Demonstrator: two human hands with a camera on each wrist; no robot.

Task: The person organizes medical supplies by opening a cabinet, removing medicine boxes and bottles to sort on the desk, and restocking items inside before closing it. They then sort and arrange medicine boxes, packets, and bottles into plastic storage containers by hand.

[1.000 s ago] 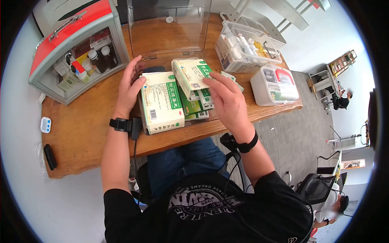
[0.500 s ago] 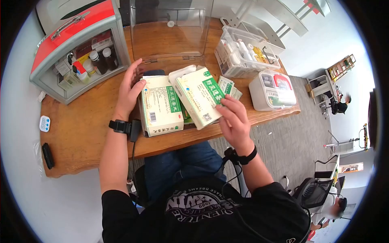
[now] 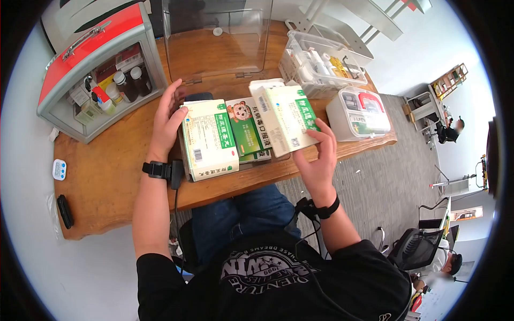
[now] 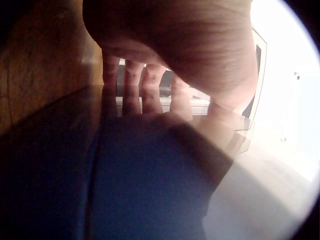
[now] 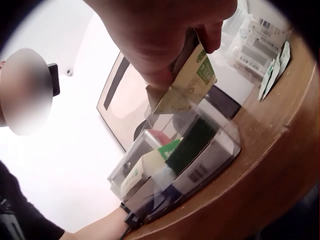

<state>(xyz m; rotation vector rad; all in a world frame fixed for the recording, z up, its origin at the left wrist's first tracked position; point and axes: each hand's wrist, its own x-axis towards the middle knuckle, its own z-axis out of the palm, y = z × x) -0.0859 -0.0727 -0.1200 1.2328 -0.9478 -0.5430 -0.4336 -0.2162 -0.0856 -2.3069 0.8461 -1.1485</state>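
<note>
My right hand (image 3: 317,160) pinches a cream-and-green medicine box (image 3: 286,115) by its near right edge, tilted above the right side of a clear plastic case. In the right wrist view that medicine box (image 5: 187,92) hangs over the case (image 5: 232,142). Inside lie another cream-and-green medicine box (image 3: 209,136), barcode side up, and a green box (image 3: 247,131) with a cartoon face. My left hand (image 3: 167,120) rests along the case's left side, fingers extended and thumb at the upper edge. The left wrist view shows these fingers (image 4: 131,87) against the wall.
The case's clear lid (image 3: 217,53) stands open behind. At left is a red-and-silver medicine cabinet (image 3: 99,32) with bottles. Two plastic boxes, one open (image 3: 326,67) and one lidded (image 3: 361,120), stand right. A white timer (image 3: 59,169) and a black object (image 3: 65,211) lie far left.
My right hand has lifted the medicine box off the pile and carried it right, uncovering the green box with the cartoon face. The left hand has stayed at the case.
</note>
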